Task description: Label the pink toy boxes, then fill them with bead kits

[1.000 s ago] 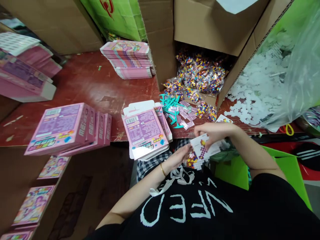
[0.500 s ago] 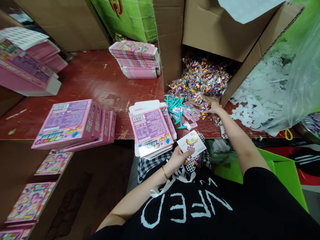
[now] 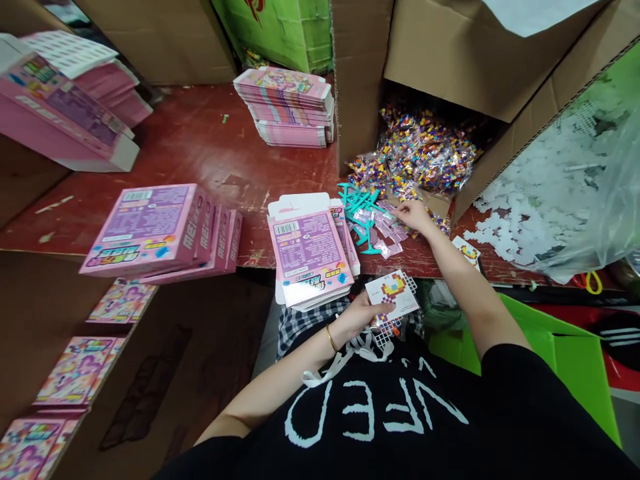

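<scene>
My left hand (image 3: 359,315) is closed on a white picture card (image 3: 406,303) with a pixel pattern. Under the card, in the same grip, are white pegboard grids (image 3: 384,333) and a clear bag of coloured beads, mostly hidden. Out over the table, my right hand (image 3: 414,217) has its fingertips pinched at the edge of a pile of small purple packets (image 3: 393,230). Teal plastic tools (image 3: 367,233) lie to the left of that pile. Beyond it, bags of colourful beads (image 3: 430,157) spill from a cardboard box.
Near my left hand lies a stack of flat pink boxes (image 3: 310,253). More pink boxes (image 3: 145,223) stand at left, with folded cartons (image 3: 287,110) behind. White pegboards (image 3: 535,177) fill the right side. Another picture card (image 3: 467,252) rests by the table edge.
My right hand has moved from the bead bags to the purple packets, slightly left and toward me. My left hand still holds the card and grids. The camera view has shifted a little.
</scene>
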`<act>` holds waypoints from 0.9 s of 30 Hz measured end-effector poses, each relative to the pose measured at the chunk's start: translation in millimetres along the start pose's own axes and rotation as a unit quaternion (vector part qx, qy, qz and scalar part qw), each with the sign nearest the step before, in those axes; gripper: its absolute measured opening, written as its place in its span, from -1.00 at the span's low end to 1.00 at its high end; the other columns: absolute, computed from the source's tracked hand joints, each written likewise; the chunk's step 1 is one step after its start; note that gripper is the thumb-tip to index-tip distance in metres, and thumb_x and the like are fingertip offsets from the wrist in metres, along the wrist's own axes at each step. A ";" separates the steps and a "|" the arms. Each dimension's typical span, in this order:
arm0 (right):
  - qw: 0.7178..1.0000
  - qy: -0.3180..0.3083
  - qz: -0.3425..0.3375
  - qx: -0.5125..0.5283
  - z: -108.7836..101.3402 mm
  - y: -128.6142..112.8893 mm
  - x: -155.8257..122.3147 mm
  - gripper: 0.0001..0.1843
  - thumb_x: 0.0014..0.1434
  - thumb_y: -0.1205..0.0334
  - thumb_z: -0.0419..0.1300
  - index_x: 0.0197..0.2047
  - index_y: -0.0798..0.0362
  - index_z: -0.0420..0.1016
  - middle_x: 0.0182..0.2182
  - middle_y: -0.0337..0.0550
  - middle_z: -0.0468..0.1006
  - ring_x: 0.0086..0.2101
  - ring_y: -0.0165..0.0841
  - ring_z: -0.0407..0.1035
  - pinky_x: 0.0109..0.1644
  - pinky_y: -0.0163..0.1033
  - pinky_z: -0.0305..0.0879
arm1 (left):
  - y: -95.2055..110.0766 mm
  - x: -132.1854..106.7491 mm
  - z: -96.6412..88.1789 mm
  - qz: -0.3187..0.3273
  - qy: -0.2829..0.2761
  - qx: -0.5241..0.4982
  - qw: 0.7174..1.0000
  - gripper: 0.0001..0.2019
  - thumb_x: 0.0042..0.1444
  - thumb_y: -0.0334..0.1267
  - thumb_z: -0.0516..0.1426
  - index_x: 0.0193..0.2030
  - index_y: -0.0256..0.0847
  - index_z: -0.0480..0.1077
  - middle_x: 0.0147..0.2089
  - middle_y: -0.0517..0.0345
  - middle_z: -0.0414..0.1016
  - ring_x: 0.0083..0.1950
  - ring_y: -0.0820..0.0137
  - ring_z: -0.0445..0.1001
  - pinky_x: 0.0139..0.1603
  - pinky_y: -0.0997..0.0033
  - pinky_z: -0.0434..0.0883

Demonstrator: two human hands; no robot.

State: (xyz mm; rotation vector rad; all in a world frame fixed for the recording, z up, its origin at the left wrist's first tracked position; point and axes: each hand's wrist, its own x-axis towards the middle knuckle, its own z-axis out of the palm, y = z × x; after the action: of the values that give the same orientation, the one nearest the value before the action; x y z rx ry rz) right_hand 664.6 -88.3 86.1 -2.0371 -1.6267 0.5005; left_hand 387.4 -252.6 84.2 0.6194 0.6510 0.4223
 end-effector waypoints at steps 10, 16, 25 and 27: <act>0.991 -0.028 -0.059 -0.113 46.3 -49.3 19.1 -0.71 0.17 0.44 0.13 -0.05 0.14 0.53 -0.05 0.11 0.58 -0.04 -0.08 0.45 0.08 -0.02 0.36 | -3.8 4.0 -6.0 0.001 -0.008 -0.101 0.995 -0.48 -0.18 -0.33 0.44 -0.02 -0.37 0.50 -0.05 -0.16 0.64 0.03 0.07 0.60 0.20 0.11 0.43; 0.976 -0.048 -0.107 -0.184 52.3 -56.0 28.1 -0.61 0.18 0.52 0.05 0.07 0.23 0.43 0.08 0.28 0.45 0.09 -0.02 0.35 0.18 0.06 0.29 | -4.1 3.8 -5.5 -0.006 0.026 -0.063 0.998 -0.47 -0.20 -0.36 0.44 -0.02 -0.40 0.51 -0.03 -0.20 0.63 -0.03 0.08 0.62 0.06 0.15 0.51; 0.965 -0.050 -0.173 -0.193 57.3 -86.8 49.0 -0.61 0.28 0.53 -0.09 0.02 0.20 0.48 0.14 0.20 0.41 0.16 -0.09 0.26 0.25 -0.03 0.21 | -2.9 2.3 -5.9 -0.015 0.062 -0.032 0.997 -0.43 -0.27 -0.28 0.48 -0.04 -0.34 0.53 -0.05 -0.16 0.64 -0.19 0.19 0.63 -0.10 0.21 0.53; 0.968 -0.051 -0.169 -0.181 56.3 -89.3 54.8 -0.66 0.28 0.52 -0.06 -0.06 0.23 0.52 0.09 0.24 0.45 0.13 -0.05 0.29 0.22 -0.02 0.24 | -1.2 1.4 -6.5 -0.011 0.062 -0.036 0.997 -0.43 -0.28 -0.27 0.48 -0.05 -0.35 0.54 -0.03 -0.17 0.63 -0.14 0.17 0.63 -0.04 0.21 0.52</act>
State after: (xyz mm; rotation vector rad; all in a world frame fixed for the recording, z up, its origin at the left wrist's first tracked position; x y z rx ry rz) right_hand 574.2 -11.2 92.4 -1.9354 -2.2082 0.1971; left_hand 384.2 -250.2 78.7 0.5207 0.7562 0.4647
